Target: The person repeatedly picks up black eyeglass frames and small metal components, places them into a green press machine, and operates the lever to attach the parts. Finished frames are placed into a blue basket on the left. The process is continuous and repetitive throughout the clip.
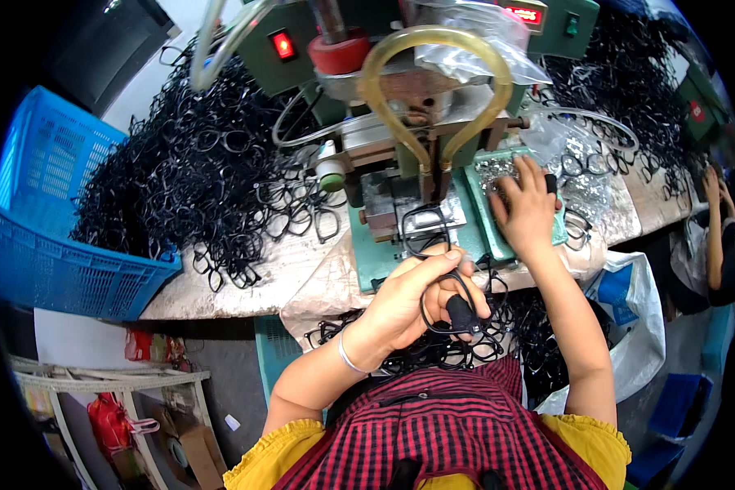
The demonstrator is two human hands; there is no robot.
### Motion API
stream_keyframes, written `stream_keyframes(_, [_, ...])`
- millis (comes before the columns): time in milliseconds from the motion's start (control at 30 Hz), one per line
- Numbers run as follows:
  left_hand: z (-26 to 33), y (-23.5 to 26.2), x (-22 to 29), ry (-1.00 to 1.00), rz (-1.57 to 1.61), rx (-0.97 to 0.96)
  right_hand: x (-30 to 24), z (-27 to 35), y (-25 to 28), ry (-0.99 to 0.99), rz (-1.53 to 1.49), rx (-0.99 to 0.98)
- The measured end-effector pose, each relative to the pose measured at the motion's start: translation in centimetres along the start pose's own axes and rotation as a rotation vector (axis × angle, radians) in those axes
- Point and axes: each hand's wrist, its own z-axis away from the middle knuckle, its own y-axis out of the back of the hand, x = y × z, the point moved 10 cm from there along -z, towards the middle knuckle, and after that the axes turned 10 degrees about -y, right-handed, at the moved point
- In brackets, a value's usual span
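My left hand (416, 298) is closed around a black eyeglass frame (424, 233). One lens rim sits at the front of the press machine (416, 135), under its jaw, and the other rim hangs by my fingers. A black cover wraps one fingertip. My right hand (527, 204) is over a green tray (498, 237) of small shiny metal pieces (498, 169). Its fingers are spread and dip among the pieces, with a black cover on one finger; their tips are partly hidden. More black frames (457, 351) lie below my left hand, by my lap.
A large heap of black frames (196, 163) fills the bench's left side beside a blue crate (65, 237). Another heap (621, 90) stands at the back right. A yellowish hose (437, 37) loops over the machine. At the far right, another person's arm (714, 233) shows.
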Motion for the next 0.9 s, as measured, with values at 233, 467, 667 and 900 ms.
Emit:
stream_keyframes(233, [8.7, 8.4, 8.8, -0.573, -0.845, 0.448, 4.1, 0.4, 1.6, -0.143, -0.377, 0.15])
stream_keyframes(467, [5.1, 9.2, 19.2, -0.965, -2.132, 0.635, 2.6, -0.7, 1.4, -0.165, -0.451, 0.149])
stream_keyframes(667, [0.1, 23.8, 18.6, -0.734, -1.71, 0.857, 3.3, -0.4, -0.3, -0.275, -0.613, 0.077])
stream_keyframes(900, [-2.8, 24.9, 18.0, -0.346, -1.749, 0.691, 5.8, 2.2, 1.3, -0.339, -0.586, 0.064])
